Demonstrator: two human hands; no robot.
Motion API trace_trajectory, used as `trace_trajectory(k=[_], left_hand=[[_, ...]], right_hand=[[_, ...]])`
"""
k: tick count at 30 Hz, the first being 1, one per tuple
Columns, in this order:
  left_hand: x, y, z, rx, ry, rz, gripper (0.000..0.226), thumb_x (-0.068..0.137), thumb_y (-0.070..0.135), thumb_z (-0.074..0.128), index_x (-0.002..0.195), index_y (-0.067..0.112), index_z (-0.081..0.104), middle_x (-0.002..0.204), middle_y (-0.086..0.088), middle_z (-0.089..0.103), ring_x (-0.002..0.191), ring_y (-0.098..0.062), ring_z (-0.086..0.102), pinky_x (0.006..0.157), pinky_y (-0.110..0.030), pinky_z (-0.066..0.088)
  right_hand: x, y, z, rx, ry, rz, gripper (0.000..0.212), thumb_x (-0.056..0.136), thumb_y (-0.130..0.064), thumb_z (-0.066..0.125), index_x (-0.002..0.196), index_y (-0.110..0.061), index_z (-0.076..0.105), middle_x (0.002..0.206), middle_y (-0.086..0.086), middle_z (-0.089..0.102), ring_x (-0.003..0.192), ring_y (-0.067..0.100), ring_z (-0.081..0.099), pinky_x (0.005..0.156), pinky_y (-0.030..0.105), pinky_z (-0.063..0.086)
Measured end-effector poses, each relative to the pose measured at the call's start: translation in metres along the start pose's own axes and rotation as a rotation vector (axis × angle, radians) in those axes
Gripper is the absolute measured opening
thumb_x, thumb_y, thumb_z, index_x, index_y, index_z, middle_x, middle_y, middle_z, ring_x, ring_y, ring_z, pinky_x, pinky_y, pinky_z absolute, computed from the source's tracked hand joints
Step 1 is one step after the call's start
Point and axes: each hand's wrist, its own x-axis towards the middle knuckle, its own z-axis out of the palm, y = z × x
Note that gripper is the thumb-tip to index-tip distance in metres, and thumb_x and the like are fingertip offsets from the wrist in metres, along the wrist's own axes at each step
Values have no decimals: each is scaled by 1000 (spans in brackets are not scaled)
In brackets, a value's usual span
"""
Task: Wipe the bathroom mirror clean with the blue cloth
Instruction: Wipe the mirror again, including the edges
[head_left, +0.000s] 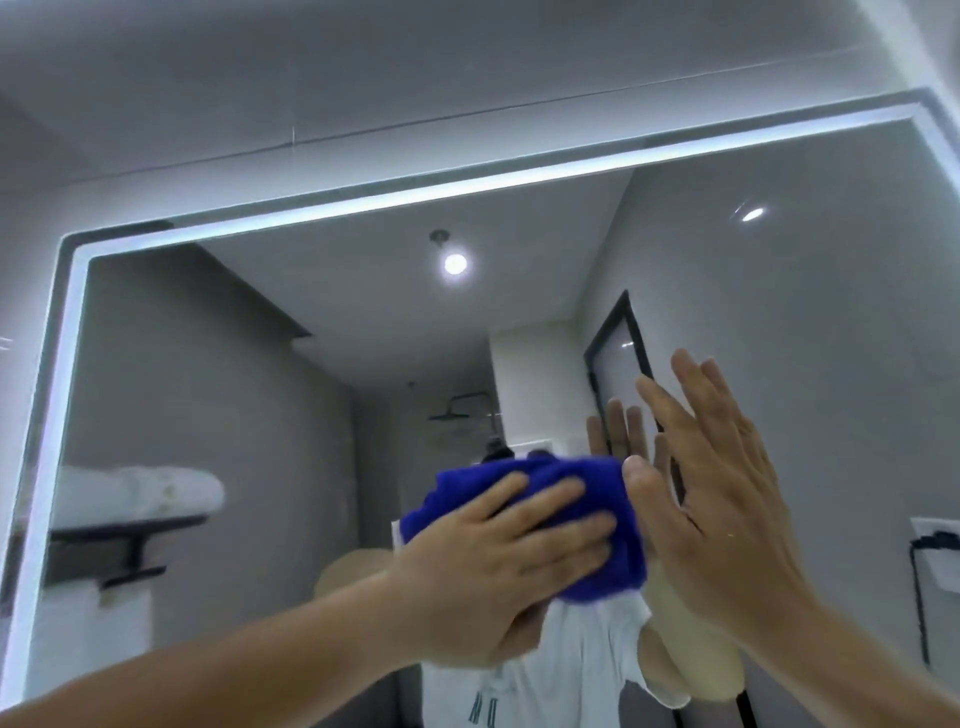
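The large bathroom mirror fills the view, framed by a lit white strip along its top and left edges. A crumpled blue cloth is pressed against the glass in the lower middle. My left hand lies flat on the cloth, fingers spread over it and pointing right. My right hand is held up open just right of the cloth, fingers straight and pointing up, its thumb touching the cloth's right edge. Reflections of both hands and a white shirt show behind them.
The mirror reflects a towel shelf at the left, a shower head, a dark-framed door and a ceiling light. Grey wall tiles surround the mirror above and to the right.
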Motion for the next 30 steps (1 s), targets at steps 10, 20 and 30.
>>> trace_trajectory(k=[10, 20, 30], left_hand=[[81, -186, -52, -49, 105, -582, 64, 99, 42, 31, 156, 22, 10, 164, 2, 8, 152, -19, 2, 120, -53, 17], [167, -157, -59, -176, 125, -644, 70, 90, 47, 23, 156, 30, 9, 164, 11, 5, 151, -15, -4, 122, -47, 7], [57, -45, -24, 75, -43, 126, 63, 96, 49, 34, 154, 31, 18, 162, 10, 18, 152, -20, 3, 119, -46, 11]], right_hand=[[19, 35, -36, -41, 13, -16, 69, 88, -49, 25, 152, -26, 31, 163, -15, 5, 148, -2, -8, 117, 25, -5], [18, 73, -36, -39, 29, -27, 65, 90, -45, 27, 151, -23, 34, 162, -14, 6, 148, 0, -7, 118, 33, 1], [10, 53, -39, -58, -20, 21, 70, 87, -48, 22, 151, -22, 35, 162, -13, 7, 147, -4, -9, 117, 25, -4]])
